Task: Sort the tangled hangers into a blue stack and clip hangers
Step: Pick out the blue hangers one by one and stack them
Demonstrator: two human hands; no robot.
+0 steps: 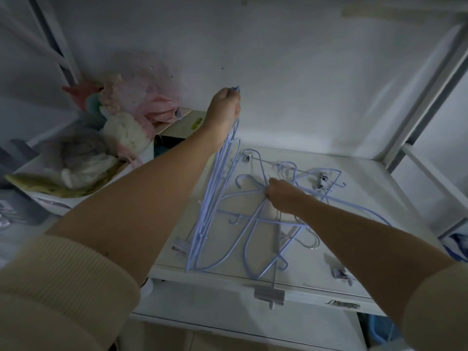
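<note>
My left hand [224, 103] is raised above the white table [359, 224], shut on the hooks of a bunch of blue hangers [210, 203] that hang down with their lower ends resting on the tabletop. My right hand [283, 196] is lower, at the middle of the table, fingers closed on the neck of one blue hanger [249, 233] in a tangled pile. Clip hangers lie in and around the pile: one clip [323, 179] at the back right, one [181, 245] at the front left, one [269, 295] over the front edge.
To the left, a box holds soft toys and pink cloth [121, 122]. A white wall rises behind the table and a metal frame post [425, 97] stands at the right. Below the front edge is a drawer with a handle [342, 304]. A blue basin [377, 328] sits underneath.
</note>
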